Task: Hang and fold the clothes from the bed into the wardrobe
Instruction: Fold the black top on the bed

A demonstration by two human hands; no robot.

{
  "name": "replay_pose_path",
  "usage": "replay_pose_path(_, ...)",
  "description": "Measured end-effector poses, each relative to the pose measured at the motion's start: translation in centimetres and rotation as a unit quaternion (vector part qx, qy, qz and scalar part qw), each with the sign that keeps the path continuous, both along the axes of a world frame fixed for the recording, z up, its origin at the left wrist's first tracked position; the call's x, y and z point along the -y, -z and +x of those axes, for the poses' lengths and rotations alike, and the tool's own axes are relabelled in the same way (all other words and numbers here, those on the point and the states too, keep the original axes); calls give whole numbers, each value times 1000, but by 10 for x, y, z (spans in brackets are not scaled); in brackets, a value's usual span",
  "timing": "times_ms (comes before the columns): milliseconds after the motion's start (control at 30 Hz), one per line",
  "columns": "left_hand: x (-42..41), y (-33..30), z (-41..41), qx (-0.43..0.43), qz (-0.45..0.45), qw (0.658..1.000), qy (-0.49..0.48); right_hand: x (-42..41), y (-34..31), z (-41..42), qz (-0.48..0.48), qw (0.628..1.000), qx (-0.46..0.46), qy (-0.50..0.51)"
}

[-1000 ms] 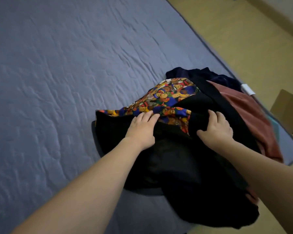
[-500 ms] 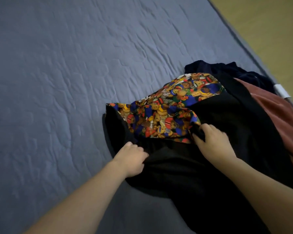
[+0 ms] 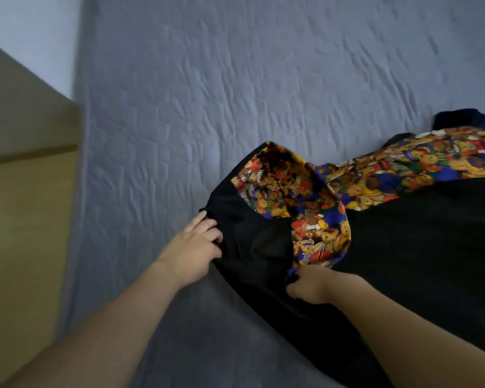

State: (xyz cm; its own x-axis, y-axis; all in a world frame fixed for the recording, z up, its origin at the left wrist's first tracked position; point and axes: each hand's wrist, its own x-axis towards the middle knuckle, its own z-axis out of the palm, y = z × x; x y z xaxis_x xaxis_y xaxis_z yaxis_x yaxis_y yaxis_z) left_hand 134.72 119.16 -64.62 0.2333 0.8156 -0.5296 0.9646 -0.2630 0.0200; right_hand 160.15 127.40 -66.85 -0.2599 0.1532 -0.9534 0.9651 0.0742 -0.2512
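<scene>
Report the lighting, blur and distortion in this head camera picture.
Head view: dim, bluish, even light, no glare; the black garment loses fold detail in shadow; motion blur softens the left hand, the right hand and the bear-print lining; the wide angle bends the bed edges.

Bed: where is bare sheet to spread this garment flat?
Free: the bed sheet beyond the black garment, and left of the left hand toward the wooden furniture. Crowded: right side, where clothes pile.

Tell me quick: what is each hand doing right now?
Left hand: fingers curled on the left edge of the black garment, gripping it.
Right hand: fingers pinching the same garment where the teddy-bear print lining ends.
</scene>
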Motion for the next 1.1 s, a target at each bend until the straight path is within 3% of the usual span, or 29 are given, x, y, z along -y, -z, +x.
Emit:
replay_pose_path(67, 7, -9, -47, -34, 4, 999, -5, 22, -5, -46, -20, 999, -38, 30)
replay_pose_path(133, 24, -18, -103, -106, -17, 994, -36, 38, -12, -86, -49, 987, -84, 125)
replay_pose_path(200, 48, -20, -148, -169, 6, 976, -140, 41, -21, -116, -57, 965, -115, 229)
replay_pose_path(233, 60, -17, -160, -170, 42, 955, -238, 38, -24, -126, -54, 950, -118, 282)
replay_pose_path(300, 78, -2, -157, -94, 115, 858, -491, 26, -28, -141, -38, 911, -117, 394)
replay_pose_path(367, 89, 21, -132, 50, 79, 706, -702, 9, -27, -149, -1, 857, -127, 499)
replay_pose_path(433, 98, 47, -98, 193, -1, 548, -814, -12, -24, -156, 60, 803, -142, 576)
replay_pose_path(467, 104, 57, -82, 229, -33, 485, -844, -24, -24, -158, 92, 775, -150, 607)
replay_pose_path(500, 107, 66, -68, 236, -60, 448, -860, -38, -24, -159, 127, 744, -158, 637)
replay_pose_path(567, 105, 84, -50, 211, -114, 444, -863, -66, -21, -158, 201, 687, -164, 679)
replay_pose_path(600, 100, 91, -45, 196, -133, 458, -857, -75, -16, -158, 251, 676, -142, 678)
replay_pose_path(633, 93, 97, -43, 183, -137, 471, -852, -79, -10, -160, 317, 690, -90, 644)
replay_pose_path(700, 84, 109, -48, 155, -117, 489, -850, -73, 4, -168, 490, 737, 33, 463)
replay_pose_path(767, 83, 119, -61, 123, -99, 513, -844, -58, 25, -189, 568, 792, -23, 223)
replay_pose_path(833, 91, 129, -72, 106, -93, 552, -822, -52, 52, -220, 535, 837, -104, -45)
replay_pose_path(900, 104, 141, -84, 100, -88, 598, -791, -57, 81, -257, 507, 824, -147, -205)
replay_pose_path(933, 113, 149, -90, 110, -84, 602, -786, -61, 94, -275, 510, 812, -147, -244)
replay_pose_path(967, 123, 157, -98, 125, -70, 584, -799, -63, 105, -290, 520, 799, -139, -268)
replay_pose_path(1033, 145, 170, -113, 161, -25, 486, -859, -68, 128, -316, 535, 786, -120, -284)
replay_pose_path(1100, 162, 176, -132, 169, 7, 403, -899, -76, 143, -334, 511, 818, -92, -249)
